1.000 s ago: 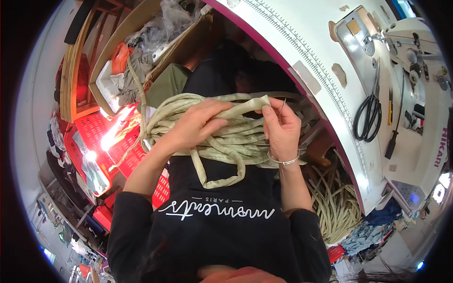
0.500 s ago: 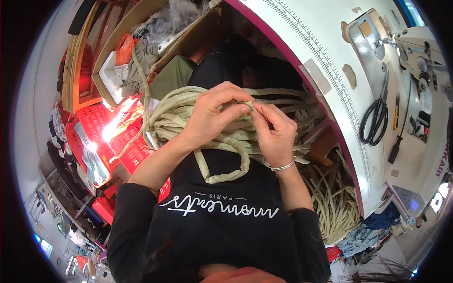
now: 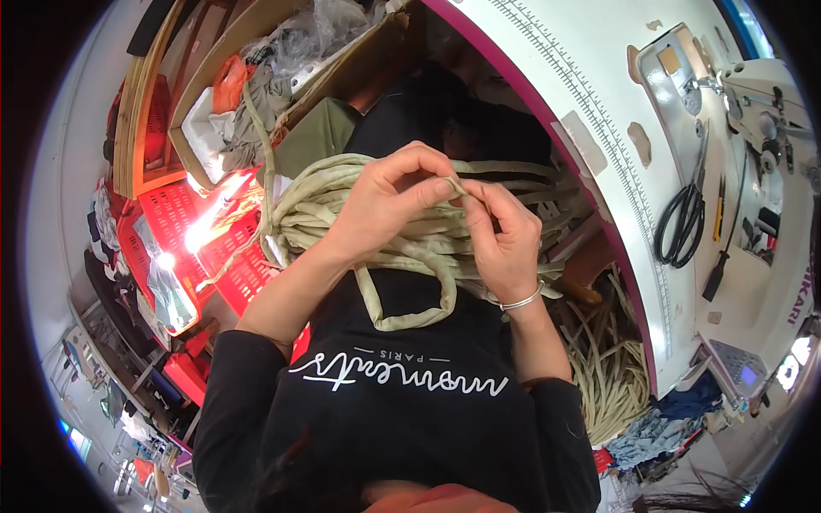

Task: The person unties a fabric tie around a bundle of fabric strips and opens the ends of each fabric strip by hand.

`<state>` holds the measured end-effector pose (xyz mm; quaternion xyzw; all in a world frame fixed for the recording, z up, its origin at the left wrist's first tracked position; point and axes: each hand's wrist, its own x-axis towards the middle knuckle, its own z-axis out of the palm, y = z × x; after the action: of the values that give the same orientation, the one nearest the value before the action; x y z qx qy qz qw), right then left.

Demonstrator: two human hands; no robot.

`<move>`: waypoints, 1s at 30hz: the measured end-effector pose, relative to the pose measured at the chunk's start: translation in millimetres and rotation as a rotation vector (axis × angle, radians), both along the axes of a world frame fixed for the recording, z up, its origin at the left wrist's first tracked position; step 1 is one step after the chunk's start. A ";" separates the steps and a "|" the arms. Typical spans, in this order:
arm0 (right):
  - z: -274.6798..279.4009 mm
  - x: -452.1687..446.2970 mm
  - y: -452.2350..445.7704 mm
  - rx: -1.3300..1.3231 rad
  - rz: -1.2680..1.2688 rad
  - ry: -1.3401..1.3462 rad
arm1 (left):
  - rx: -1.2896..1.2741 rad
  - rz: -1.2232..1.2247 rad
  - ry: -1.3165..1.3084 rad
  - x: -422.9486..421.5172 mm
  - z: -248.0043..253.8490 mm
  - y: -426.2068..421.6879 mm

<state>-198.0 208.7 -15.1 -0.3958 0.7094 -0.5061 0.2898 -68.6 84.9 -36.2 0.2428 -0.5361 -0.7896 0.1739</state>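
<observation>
A thick bundle of pale green fabric tubes (image 3: pixel 321 201) lies across my lap, with one loop (image 3: pixel 402 321) hanging down over my black top. Above the bundle, my left hand (image 3: pixel 389 201) pinches the end of a fabric tube (image 3: pixel 457 185) between thumb and forefinger. Touching the same end from the other side, my right hand (image 3: pixel 503 227) also holds it in a pinch, thumb against fingers. A bracelet sits on the right wrist. The fingertips cover most of the tube end, so its exact shape is hidden.
At right stands a white sewing table (image 3: pixel 599 111) with a printed ruler, black scissors (image 3: pixel 682 221), a screwdriver (image 3: pixel 717 275) and a sewing machine (image 3: pixel 770 128). More fabric tubes (image 3: pixel 611 376) hang below its edge. A cardboard box (image 3: pixel 342 73) and red crates (image 3: pixel 231 282) are at left.
Both hands stay close together at the tube end, with only slight finger movement. The left fingertips have shifted a little on the fabric, and the view has moved slightly.
</observation>
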 end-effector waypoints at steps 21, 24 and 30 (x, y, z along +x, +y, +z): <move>-2.7 -5.6 3.4 -0.024 -0.045 -0.001 | -0.894 0.039 -0.048 -5.7 4.2 -4.3; -2.2 -4.3 4.6 0.013 -0.036 -0.009 | -0.749 0.042 -0.065 -3.6 0.2 -3.3; -3.6 -3.7 5.8 0.060 -0.049 -0.039 | -0.699 0.102 -0.042 -6.7 2.7 4.5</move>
<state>-201.8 214.5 -18.6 -0.3596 0.7279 -0.4991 0.3028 -75.4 89.3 -33.5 0.2114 -0.7646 -0.5433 0.2747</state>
